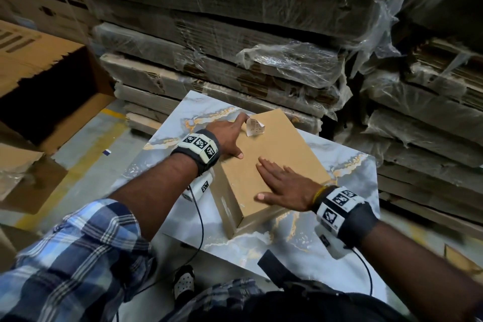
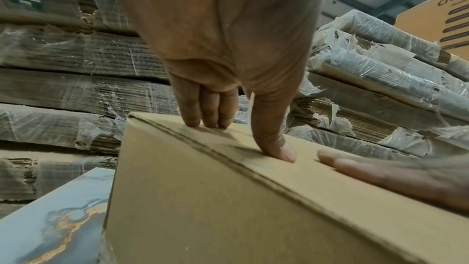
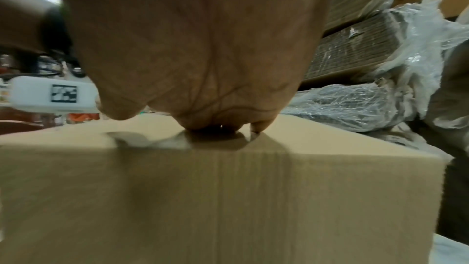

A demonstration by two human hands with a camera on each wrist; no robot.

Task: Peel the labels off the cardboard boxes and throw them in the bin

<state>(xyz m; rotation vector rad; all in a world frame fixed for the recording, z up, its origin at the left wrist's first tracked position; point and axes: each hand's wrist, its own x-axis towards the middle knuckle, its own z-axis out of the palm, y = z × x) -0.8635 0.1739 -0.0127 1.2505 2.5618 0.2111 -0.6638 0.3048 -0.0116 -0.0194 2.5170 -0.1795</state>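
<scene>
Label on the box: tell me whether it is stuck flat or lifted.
Lifted: in the head view the label curls up off the box beside the left hand.
</scene>
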